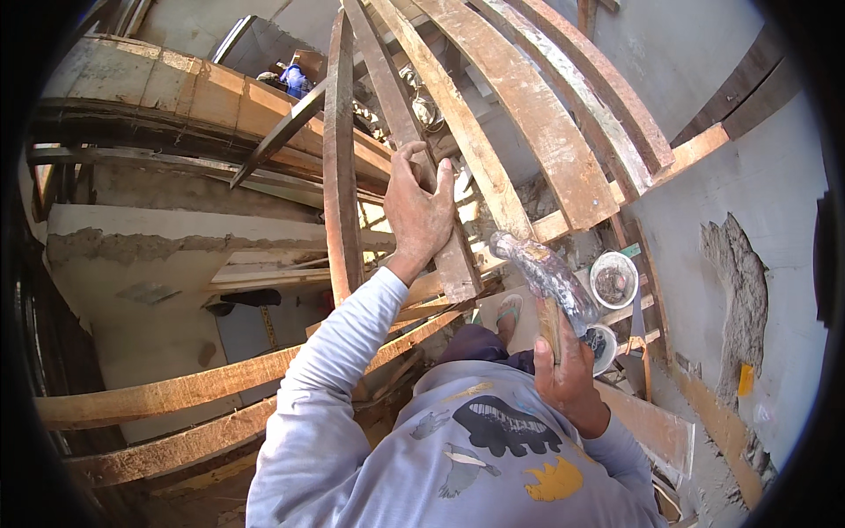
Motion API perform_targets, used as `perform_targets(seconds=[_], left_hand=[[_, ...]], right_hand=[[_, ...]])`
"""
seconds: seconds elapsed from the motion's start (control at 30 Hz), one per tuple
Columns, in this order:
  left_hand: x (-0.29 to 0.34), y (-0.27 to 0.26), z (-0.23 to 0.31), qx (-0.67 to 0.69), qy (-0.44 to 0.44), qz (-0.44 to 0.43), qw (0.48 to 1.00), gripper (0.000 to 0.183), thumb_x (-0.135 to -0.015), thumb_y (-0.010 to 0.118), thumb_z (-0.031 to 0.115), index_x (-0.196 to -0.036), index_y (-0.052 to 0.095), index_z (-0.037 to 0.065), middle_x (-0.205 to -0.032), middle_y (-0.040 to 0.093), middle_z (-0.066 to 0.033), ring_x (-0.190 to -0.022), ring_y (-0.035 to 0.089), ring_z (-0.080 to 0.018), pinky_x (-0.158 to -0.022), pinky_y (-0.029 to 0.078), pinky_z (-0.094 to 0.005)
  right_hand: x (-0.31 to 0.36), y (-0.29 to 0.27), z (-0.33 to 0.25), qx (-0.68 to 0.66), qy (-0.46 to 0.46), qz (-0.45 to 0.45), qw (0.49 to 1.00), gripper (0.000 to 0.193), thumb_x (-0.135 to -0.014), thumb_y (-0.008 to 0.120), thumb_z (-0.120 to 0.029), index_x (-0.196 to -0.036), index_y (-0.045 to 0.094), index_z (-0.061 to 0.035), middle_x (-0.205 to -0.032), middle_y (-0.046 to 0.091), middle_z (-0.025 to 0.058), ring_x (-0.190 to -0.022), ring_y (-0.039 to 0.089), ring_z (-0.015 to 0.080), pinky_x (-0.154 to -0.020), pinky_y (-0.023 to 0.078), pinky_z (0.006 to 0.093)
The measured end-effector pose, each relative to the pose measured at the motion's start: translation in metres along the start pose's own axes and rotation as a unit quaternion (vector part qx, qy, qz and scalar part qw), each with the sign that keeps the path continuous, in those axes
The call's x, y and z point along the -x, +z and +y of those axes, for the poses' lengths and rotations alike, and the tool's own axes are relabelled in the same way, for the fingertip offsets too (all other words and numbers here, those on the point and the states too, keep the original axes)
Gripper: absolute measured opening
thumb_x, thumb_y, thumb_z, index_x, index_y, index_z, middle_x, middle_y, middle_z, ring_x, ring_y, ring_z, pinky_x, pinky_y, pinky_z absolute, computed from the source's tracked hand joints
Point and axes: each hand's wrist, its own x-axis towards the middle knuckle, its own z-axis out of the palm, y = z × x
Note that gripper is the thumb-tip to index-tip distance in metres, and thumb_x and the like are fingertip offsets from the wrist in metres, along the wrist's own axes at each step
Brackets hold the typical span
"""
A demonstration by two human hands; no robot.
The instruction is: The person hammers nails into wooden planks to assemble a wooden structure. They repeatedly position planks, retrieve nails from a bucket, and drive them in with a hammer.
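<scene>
My left hand (421, 211) is over a dark wooden board (459, 271), its thumb at the right edge and its bent fingers toward the left; it appears to grip the board. My right hand (566, 380) is closed around the wooden handle of a hammer (550, 280), held in front of my torso on the right. The worn, stained hammer head points up and left, near the end of a lighter board (497, 189). Beyond it lies a wide brown board (554, 150).
Two buckets, a white one (614, 280) and a lower one (602, 345), stand right of the hammer. Long timbers (176, 387) cross at lower left. A crossbeam (695, 157) reaches the grey wall (766, 202) at right, which has a rough patch (735, 290). A sandaled foot (508, 317) shows below.
</scene>
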Motion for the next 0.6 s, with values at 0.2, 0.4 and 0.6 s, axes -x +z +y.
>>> perform_targets(seconds=[0.2, 0.4, 0.6], left_hand=[[0.001, 0.015, -0.029, 0.178, -0.205, 0.032, 0.962, 0.082, -0.090, 0.080, 0.046, -0.137, 0.036, -0.004, -0.106, 0.062, -0.0173, -0.100, 0.063, -0.0210, -0.089, 0.051, -0.0356], [-0.007, 0.019, -0.042, 0.395, -0.339, -0.154, 0.840, 0.070, -0.095, 0.071, 0.055, -0.121, 0.060, -0.008, -0.088, 0.067, -0.0117, -0.068, 0.069, -0.0195, -0.059, 0.061, -0.0357], [-0.006, 0.022, -0.045, 0.362, -0.333, -0.144, 0.859, 0.083, -0.097, 0.059, 0.068, -0.122, 0.063, -0.012, -0.099, 0.071, -0.0162, -0.078, 0.074, -0.0208, -0.067, 0.064, -0.0352]], right_hand=[[-0.003, -0.002, -0.005, 0.034, 0.030, -0.013, 0.999, 0.052, -0.100, 0.059, -0.012, -0.144, 0.047, 0.0121, -0.116, 0.067, 0.0297, -0.100, 0.071, 0.0424, -0.088, 0.055, 0.0459], [-0.003, 0.002, 0.002, -0.082, 0.169, -0.057, 0.981, 0.055, -0.104, 0.060, -0.023, -0.147, 0.047, 0.0075, -0.123, 0.067, 0.0313, -0.108, 0.069, 0.0456, -0.097, 0.053, 0.0476], [-0.005, 0.000, -0.003, -0.003, 0.057, -0.005, 0.998, 0.047, -0.103, 0.061, -0.019, -0.139, 0.049, 0.0102, -0.096, 0.071, 0.0286, -0.088, 0.073, 0.0400, -0.078, 0.055, 0.0483]])
